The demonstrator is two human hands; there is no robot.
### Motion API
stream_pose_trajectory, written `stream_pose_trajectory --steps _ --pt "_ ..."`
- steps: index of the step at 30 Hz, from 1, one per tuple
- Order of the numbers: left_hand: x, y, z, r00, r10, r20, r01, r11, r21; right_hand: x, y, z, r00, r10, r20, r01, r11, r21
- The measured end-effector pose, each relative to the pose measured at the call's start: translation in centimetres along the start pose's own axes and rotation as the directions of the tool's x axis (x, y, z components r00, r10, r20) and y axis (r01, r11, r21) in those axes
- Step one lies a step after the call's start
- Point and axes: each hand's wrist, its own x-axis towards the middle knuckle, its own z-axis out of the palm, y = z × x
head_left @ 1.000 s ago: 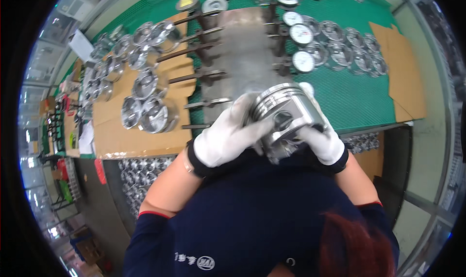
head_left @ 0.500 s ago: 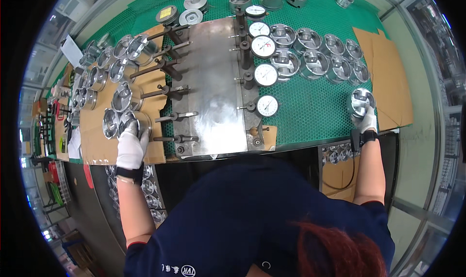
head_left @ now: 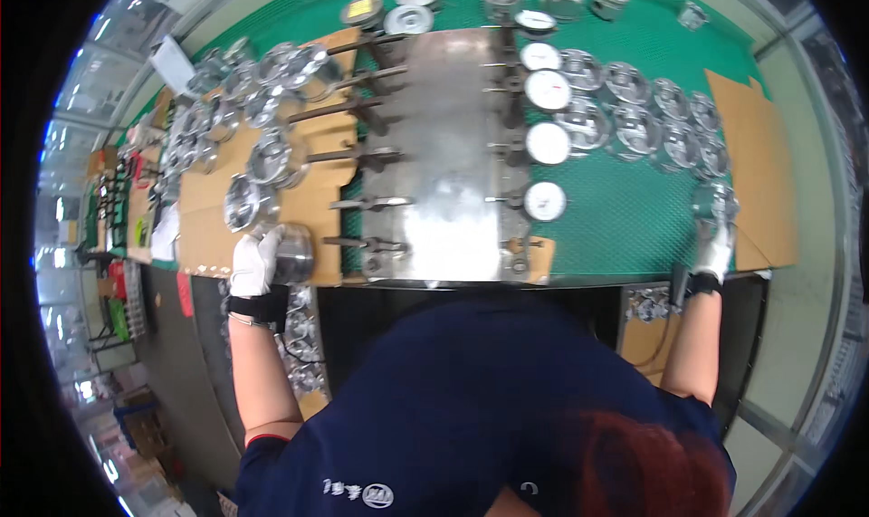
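My left hand (head_left: pixel 254 262), in a white glove, grips a shiny metal piston (head_left: pixel 292 253) on the brown cardboard sheet (head_left: pixel 204 218) at the left of the bench. My right hand (head_left: pixel 715 245), also gloved, is far out to the right and holds another shiny piston (head_left: pixel 715 204) on the green mat (head_left: pixel 625 227), beside a second cardboard sheet (head_left: pixel 756 164). Between my hands lies a steel gauge plate (head_left: pixel 448 155) with several round white dial gauges (head_left: pixel 546 142) on its right side and several rod-like pins (head_left: pixel 348 110) on its left.
Several loose pistons (head_left: pixel 262 110) cover the left cardboard, and rows of pistons (head_left: pixel 643 119) stand on the mat right of the dials. Small round tins (head_left: pixel 389 14) sit at the far edge. More pistons (head_left: pixel 303 354) lie in a bin under the bench, left.
One second ago both hands held one piston together in front of me. They have spread apart: the left went to the left cardboard, the right carried a piston out to the right.
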Motion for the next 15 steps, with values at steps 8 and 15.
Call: stream_pose_trajectory --steps 8,15 --pt "-8.3 12.2 -2.4 0.919 0.231 0.319 0.039 0.754 -0.656 -23.9 -10.6 18.4 0.426 0.092 0.900 0.308 0.921 -0.240" --pt "-8.4 12.5 5.5 0.659 0.353 0.664 0.547 0.380 -0.745 -34.1 -8.3 24.0 0.193 -0.080 0.978 0.554 0.832 -0.041"
